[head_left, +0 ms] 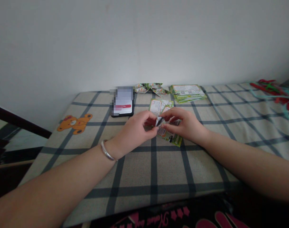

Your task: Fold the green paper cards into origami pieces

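Note:
Both my hands meet over a green printed paper sheet [171, 136] in the middle of the checked cloth. My left hand [135, 131], with a silver bracelet at the wrist, pinches the sheet's folded part between thumb and fingers. My right hand [183, 125] grips the same fold from the right, fingers curled. Another printed sheet [160, 106] lies flat just behind my hands.
A phone [122, 102] lies at the back left of the checked cloth [139, 171]. Folded green paper pieces [150, 88] and a stack of green sheets [187, 92] sit near the wall. Red and teal strips [276, 93] lie at the far right. A bear print [74, 123] marks the cloth's left.

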Motion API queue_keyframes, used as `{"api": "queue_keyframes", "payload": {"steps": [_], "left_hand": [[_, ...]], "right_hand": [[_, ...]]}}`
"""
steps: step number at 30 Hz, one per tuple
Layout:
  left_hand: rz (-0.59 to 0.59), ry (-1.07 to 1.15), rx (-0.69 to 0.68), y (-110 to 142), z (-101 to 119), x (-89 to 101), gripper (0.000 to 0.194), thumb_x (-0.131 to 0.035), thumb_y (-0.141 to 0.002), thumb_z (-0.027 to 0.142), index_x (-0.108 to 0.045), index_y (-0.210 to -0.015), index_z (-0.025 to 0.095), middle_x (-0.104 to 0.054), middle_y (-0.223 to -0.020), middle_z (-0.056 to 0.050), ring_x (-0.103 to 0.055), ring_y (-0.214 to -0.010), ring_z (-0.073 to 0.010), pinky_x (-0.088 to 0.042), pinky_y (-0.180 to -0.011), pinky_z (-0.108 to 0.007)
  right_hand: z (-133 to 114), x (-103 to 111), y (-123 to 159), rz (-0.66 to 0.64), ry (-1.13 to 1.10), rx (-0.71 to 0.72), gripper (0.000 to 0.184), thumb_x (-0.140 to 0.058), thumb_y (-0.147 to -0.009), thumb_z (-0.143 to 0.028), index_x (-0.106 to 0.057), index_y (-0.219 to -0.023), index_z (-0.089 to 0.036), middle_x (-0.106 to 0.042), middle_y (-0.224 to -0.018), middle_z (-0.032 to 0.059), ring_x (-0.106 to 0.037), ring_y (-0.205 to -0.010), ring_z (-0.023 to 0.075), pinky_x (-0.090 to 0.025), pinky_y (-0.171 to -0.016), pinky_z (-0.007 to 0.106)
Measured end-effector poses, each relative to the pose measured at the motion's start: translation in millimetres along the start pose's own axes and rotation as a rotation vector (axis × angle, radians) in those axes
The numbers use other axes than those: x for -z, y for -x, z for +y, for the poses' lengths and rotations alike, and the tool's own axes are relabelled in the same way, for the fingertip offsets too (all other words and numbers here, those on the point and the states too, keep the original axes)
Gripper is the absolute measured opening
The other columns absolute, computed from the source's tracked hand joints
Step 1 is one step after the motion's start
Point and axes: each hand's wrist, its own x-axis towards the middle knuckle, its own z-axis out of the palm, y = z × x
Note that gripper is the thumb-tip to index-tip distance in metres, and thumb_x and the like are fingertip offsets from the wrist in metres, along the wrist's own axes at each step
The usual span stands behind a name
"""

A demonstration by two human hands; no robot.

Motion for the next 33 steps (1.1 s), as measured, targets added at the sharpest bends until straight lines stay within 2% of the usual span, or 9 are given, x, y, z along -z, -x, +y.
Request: {"api": "queue_keyframes", "payload": {"steps": [8,18,25,33], "left_hand": [[0.009,-0.015,-0.009,0,5,-1.1,0.015,-0.062,-0.079,0.013,-0.059,-0.093,0.019,-0.067,-0.089,0.000,-0.068,-0.081,-0.0120,-0.058,-0.079,-0.027],[0.047,-0.017,-0.042,1,7,-3.0,0.018,-0.061,-0.079,0.008,-0.060,-0.093,0.019,-0.066,-0.089,0.003,-0.066,-0.081,-0.0077,-0.056,-0.079,-0.019],[0.044,-0.068,-0.023,0,13,-2.6,0.013,-0.063,-0.079,0.009,-0.062,-0.089,0.018,-0.067,-0.084,0.003,-0.066,-0.077,-0.0090,-0.055,-0.072,-0.020],[0.045,-0.047,0.012,0,13,-0.9,0.009,-0.063,-0.082,0.012,-0.063,-0.088,0.018,-0.068,-0.082,0.003,-0.066,-0.075,-0.0089,-0.053,-0.070,-0.020]], "right_hand": [[-1,-1,0,0.003,-0.043,-0.028,0.023,-0.071,-0.079,-0.034,-0.068,-0.094,-0.017,-0.066,-0.092,0.0061,-0.063,-0.081,0.0156,-0.053,-0.067,0.029],[0,-3,-2,0.046,-0.083,-0.019,0.022,-0.075,-0.076,-0.036,-0.068,-0.085,-0.018,-0.066,-0.085,0.0043,-0.062,-0.075,0.0151,-0.051,-0.063,0.029],[-5,-7,0,0.076,-0.122,-0.073,0.023,-0.076,-0.074,-0.038,-0.067,-0.077,-0.017,-0.067,-0.075,0.0024,-0.059,-0.066,0.0125,-0.049,-0.058,0.025],[-5,-9,1,0.082,-0.137,-0.057,0.020,-0.075,-0.076,-0.035,-0.068,-0.078,-0.017,-0.067,-0.076,0.0025,-0.061,-0.067,0.0123,-0.050,-0.058,0.026]]}}
